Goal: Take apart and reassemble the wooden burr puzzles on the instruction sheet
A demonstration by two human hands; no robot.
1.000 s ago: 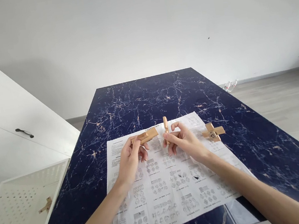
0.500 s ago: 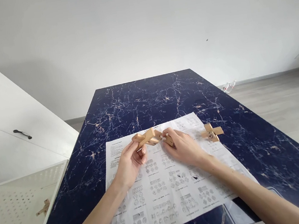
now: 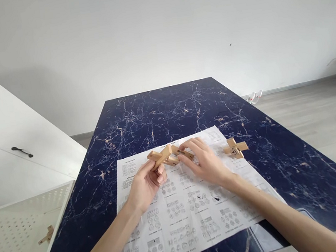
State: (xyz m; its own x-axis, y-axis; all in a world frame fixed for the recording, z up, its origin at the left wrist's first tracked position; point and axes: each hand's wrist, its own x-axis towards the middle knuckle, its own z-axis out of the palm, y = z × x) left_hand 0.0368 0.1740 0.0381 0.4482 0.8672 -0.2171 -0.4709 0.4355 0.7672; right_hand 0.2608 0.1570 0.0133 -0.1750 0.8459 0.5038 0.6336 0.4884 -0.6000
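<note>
My left hand (image 3: 147, 184) pinches a crossed set of wooden puzzle pieces (image 3: 161, 157) above the upper part of a printed instruction sheet (image 3: 181, 214). My right hand (image 3: 205, 163) has its thumb and fingers on either side of another notched wooden puzzle piece (image 3: 186, 154), close against the right end of the set. Whether these pieces are joined, I cannot tell. To the right, an assembled wooden cross (image 3: 234, 149) with a dark mark rests at the sheet's edge.
The sheet lies on a dark blue marbled table (image 3: 160, 114). A dark flat object with a glossy surface (image 3: 266, 237) is partly under the sheet near the front edge. At left stand a white perforated bin (image 3: 9, 225) holding a wooden piece (image 3: 47, 235), and a white cabinet (image 3: 6, 120).
My right hand's fingers have straightened and loosened around the notched piece, baring more of it. My left hand keeps its hold on the crossed set. The view has shifted slightly.
</note>
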